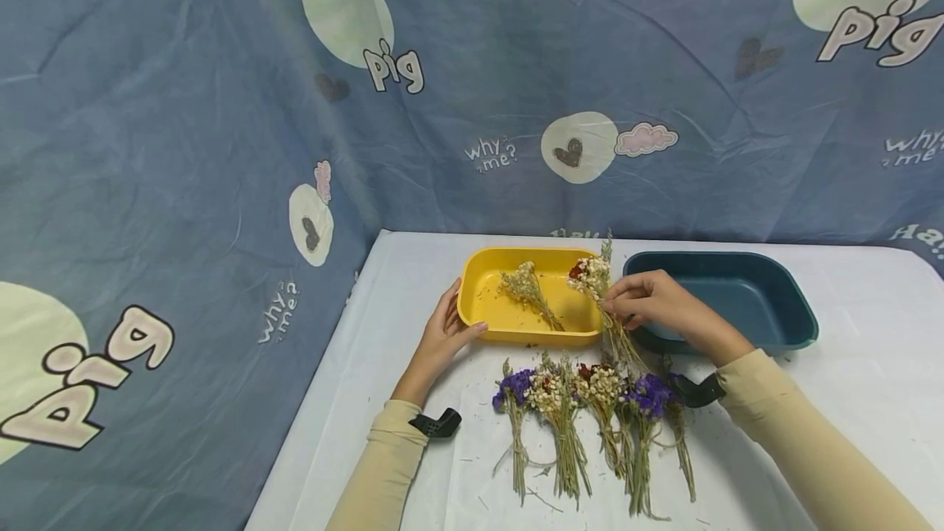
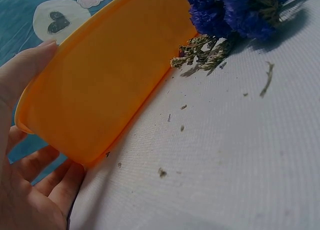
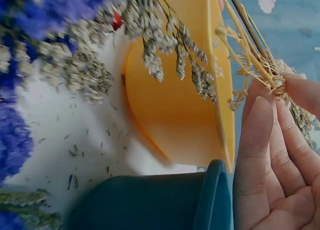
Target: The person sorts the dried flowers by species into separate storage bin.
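Observation:
My left hand point(image 1: 446, 326) grips the left end of a yellow plastic basin point(image 1: 542, 337), thumb on its near side. In the left wrist view the fingers point(image 2: 65, 185) lie against the basin's end wall. Over the basin's right end, my right hand point(image 1: 652, 306) pinches a bunch of dried flowers point(image 1: 592, 277) by its stems, cream and dark red heads upward. The right wrist view shows thumb and fingertips meeting on those stems point(image 3: 260, 65). Inside the basin lies a small pale dried bunch point(image 1: 525, 285).
A dark teal basin point(image 1: 800, 301) stands right of the yellow one, beneath my right forearm. Several dried bunches lie in a row in front, among them a purple one point(image 1: 516, 388) and a cream one point(image 1: 564, 408). Plant crumbs dot the white tabletop point(image 1: 442, 482). Behind hangs a blue printed cloth point(image 1: 457, 187).

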`<state>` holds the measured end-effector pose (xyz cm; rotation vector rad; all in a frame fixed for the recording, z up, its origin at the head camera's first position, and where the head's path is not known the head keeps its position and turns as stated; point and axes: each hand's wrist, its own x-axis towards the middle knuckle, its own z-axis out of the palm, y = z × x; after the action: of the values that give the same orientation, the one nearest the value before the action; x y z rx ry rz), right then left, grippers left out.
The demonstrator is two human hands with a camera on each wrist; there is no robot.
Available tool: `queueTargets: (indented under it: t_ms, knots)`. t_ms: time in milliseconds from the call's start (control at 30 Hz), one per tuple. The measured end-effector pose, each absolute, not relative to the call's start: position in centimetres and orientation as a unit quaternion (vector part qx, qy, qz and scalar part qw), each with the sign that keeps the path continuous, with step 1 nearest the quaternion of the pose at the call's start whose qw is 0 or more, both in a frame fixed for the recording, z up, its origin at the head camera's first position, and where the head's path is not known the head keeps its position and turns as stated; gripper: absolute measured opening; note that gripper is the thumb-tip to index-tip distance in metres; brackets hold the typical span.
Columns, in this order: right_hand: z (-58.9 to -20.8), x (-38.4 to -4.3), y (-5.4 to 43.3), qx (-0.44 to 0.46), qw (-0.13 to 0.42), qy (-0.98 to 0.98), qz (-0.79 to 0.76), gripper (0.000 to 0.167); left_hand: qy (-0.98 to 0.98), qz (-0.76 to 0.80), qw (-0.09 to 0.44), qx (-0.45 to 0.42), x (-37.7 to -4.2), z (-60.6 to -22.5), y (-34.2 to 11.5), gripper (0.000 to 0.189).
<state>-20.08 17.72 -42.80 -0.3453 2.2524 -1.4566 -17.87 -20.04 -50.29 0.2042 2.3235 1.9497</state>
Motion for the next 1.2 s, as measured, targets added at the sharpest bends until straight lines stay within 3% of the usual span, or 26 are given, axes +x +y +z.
queueTargets:
  t_ms: [533, 1200]
  knots:
    - [-42.7, -23.2, 15.2, -0.125, 0.214, 0.824, -0.509, 0.038, 0.772, 0.631, 0.024, 0.074, -18.6, -52.6, -20.6, 0.092]
    - [-42.6, -26.6, 10.6, -0.250, 0.229, 0.827, -0.448, 0.021, 0.766, 0.638, 0.031, 0.074, -18.6, -52.4, -20.5, 0.094]
